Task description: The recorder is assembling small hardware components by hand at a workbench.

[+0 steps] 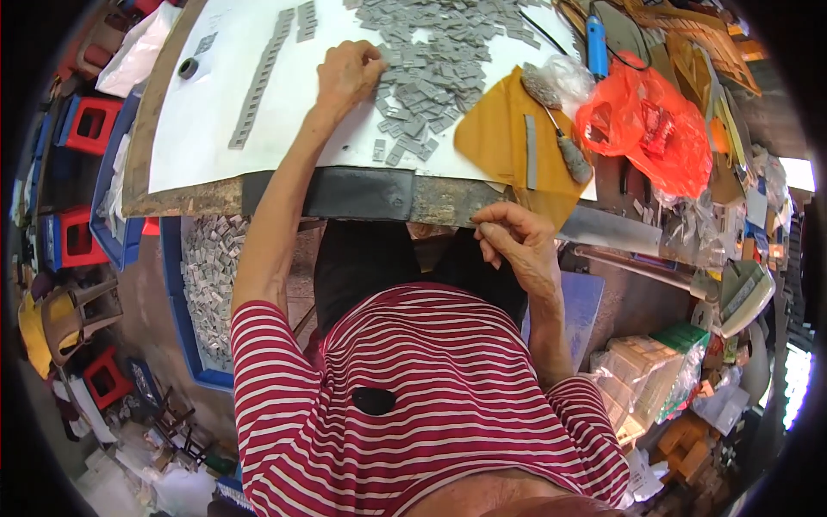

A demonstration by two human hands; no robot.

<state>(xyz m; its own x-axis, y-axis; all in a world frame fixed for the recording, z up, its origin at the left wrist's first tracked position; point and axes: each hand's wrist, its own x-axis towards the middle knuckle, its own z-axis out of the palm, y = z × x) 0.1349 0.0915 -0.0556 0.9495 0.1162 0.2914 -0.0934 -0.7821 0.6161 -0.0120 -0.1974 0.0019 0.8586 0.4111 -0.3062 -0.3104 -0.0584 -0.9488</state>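
Small flat grey rectangular pieces [431, 95] lie in a loose heap on a white sheet [194, 146] covering the table. My left hand [347, 76] is at the heap's left side, its fingers curled and closed near the pieces; whatever they pinch is too small to make out. Left of it, similar pieces are laid out in a long narrow row [261, 82], with a shorter row [307, 21] beside its far end. My right hand [519, 237] hovers by the table's front edge, thumb and fingers pinched together. I cannot make out anything between them.
An amber sheet [491, 129] bears a grey strip [531, 151] and a tool with wrapped ends [558, 129]. Beyond are a red plastic bag [646, 129] and a blue-handled tool [596, 45]. A black ring [188, 68] lies far left. Below left stands a blue bin [178, 319] of pieces.
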